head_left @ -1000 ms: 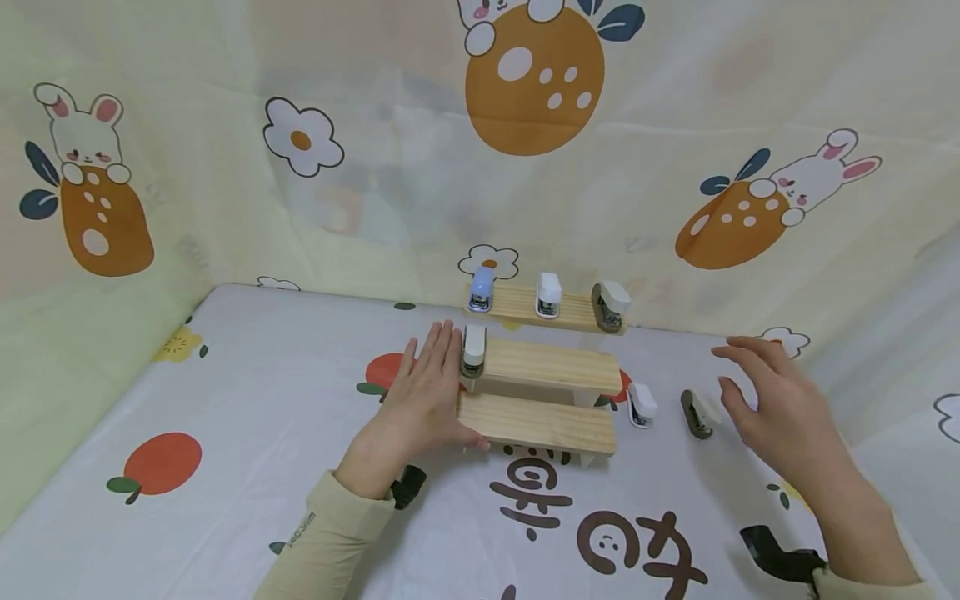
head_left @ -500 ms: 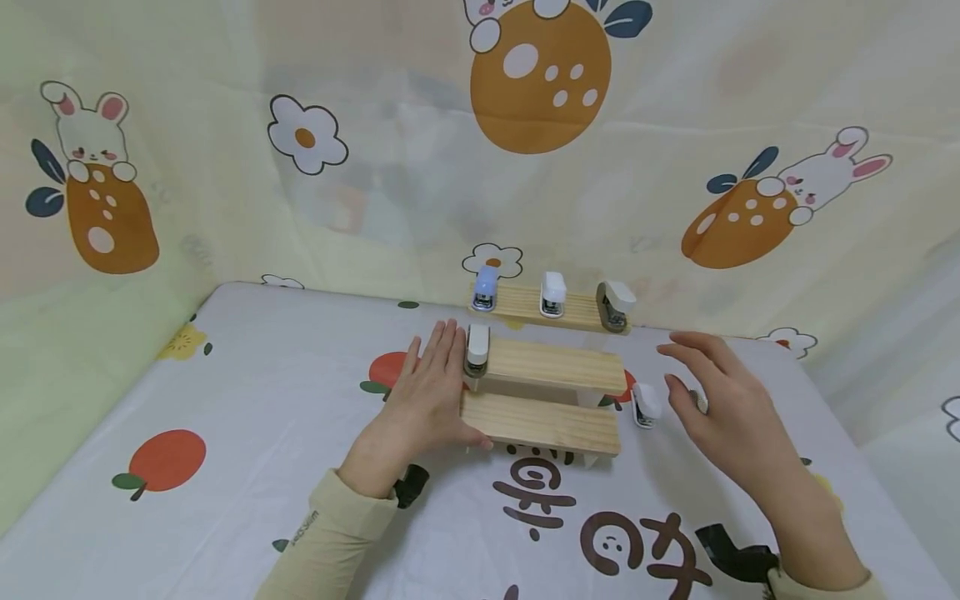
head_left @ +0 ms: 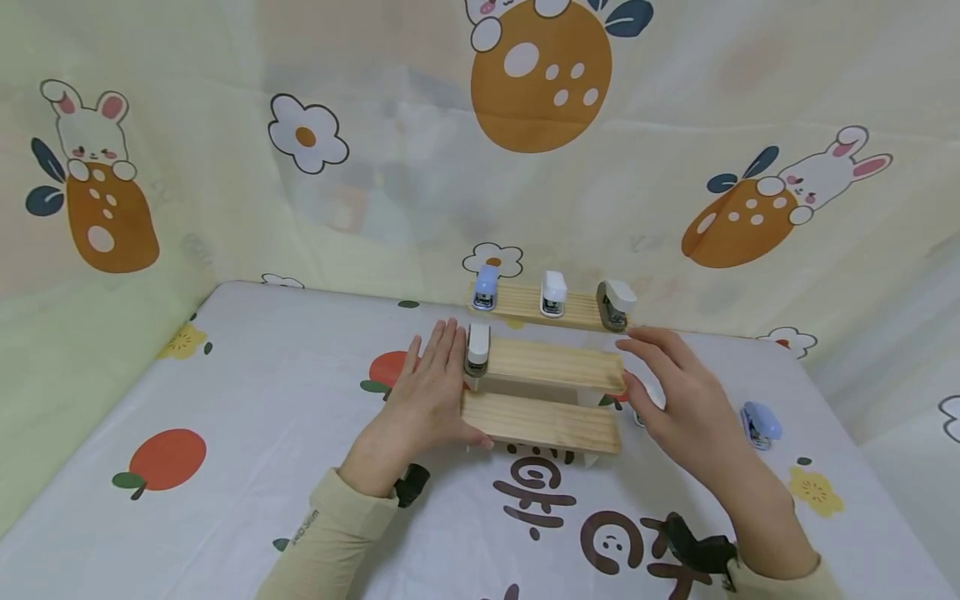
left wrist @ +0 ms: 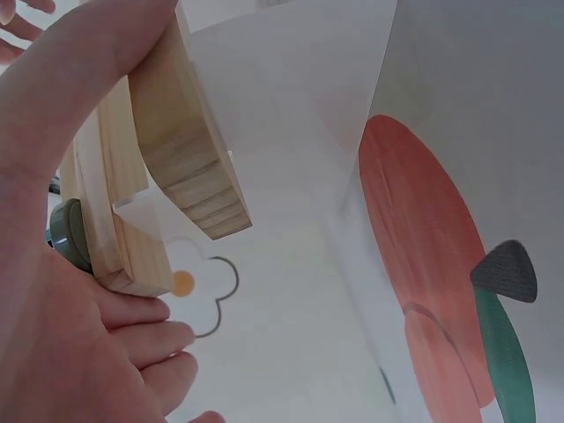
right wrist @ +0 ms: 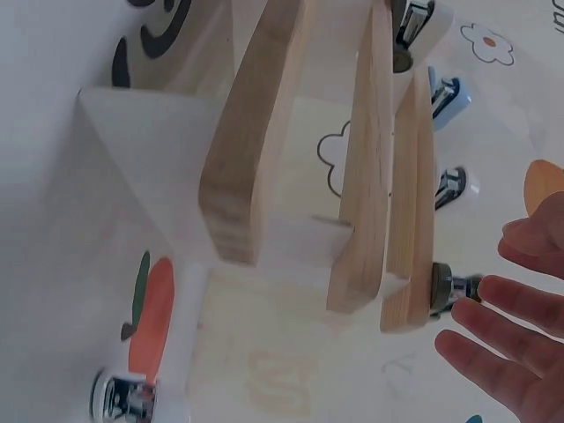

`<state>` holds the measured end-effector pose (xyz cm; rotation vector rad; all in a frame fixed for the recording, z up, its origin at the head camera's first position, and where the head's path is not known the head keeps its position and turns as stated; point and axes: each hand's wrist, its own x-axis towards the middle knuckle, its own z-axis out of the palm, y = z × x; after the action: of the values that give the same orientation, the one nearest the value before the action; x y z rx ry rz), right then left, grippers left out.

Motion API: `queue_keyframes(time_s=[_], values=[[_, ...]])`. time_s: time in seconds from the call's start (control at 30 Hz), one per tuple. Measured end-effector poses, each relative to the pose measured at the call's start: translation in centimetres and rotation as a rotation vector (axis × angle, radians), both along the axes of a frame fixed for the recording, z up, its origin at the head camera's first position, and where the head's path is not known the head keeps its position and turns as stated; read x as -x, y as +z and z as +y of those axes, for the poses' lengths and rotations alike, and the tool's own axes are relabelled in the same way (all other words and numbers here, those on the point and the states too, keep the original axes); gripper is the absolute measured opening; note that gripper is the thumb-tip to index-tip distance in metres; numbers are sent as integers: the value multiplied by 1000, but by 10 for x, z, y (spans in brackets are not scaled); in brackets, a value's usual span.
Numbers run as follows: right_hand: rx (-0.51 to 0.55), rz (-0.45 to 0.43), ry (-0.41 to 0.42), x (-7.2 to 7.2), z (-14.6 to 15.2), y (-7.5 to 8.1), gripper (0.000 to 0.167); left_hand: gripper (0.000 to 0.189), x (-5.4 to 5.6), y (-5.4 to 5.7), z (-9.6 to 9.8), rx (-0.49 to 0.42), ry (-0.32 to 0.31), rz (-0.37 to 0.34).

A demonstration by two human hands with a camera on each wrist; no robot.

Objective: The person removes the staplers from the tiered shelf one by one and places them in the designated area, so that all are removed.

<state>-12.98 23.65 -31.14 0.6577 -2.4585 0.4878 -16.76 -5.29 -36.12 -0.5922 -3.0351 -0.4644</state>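
My left hand (head_left: 427, 396) lies along the left end of a tiered wooden rack, fingers straight and thumb at the front of its lower step (head_left: 540, 422). Beside those fingers, a white and dark grey mini stapler (head_left: 477, 350) stands on the middle step (head_left: 555, 364). My right hand (head_left: 686, 400), fingers loosely bent, hovers by the rack's right end, holding nothing. Under it a white stapler (right wrist: 128, 397) sits on the cloth, mostly hidden in the head view. The back step (head_left: 517, 302) carries a blue stapler (head_left: 485, 288), a white stapler (head_left: 553, 293) and a grey-white stapler (head_left: 616, 305).
Another blue stapler (head_left: 761, 423) lies on the cloth right of my right hand. A printed white cloth (head_left: 300, 483) covers the table, and a patterned curtain (head_left: 375, 208) rises close behind the rack. Clear side supports (left wrist: 300, 79) hold the steps.
My right hand has moved left to the rack's right end. It now covers the loose grey-white stapler and most of the white one, and the blue one beside it has come into view. My left hand stays put.
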Motion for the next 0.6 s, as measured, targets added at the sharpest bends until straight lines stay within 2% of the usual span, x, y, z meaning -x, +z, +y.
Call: queue_keyframes(time_s=[0.33,0.6], values=[[31,-23,26,3,-20,-2,42,147,0,0,1,2,-1,2],[80,-51,105,9,-42,-5,40,148,0,-1,0,0,0,3]])
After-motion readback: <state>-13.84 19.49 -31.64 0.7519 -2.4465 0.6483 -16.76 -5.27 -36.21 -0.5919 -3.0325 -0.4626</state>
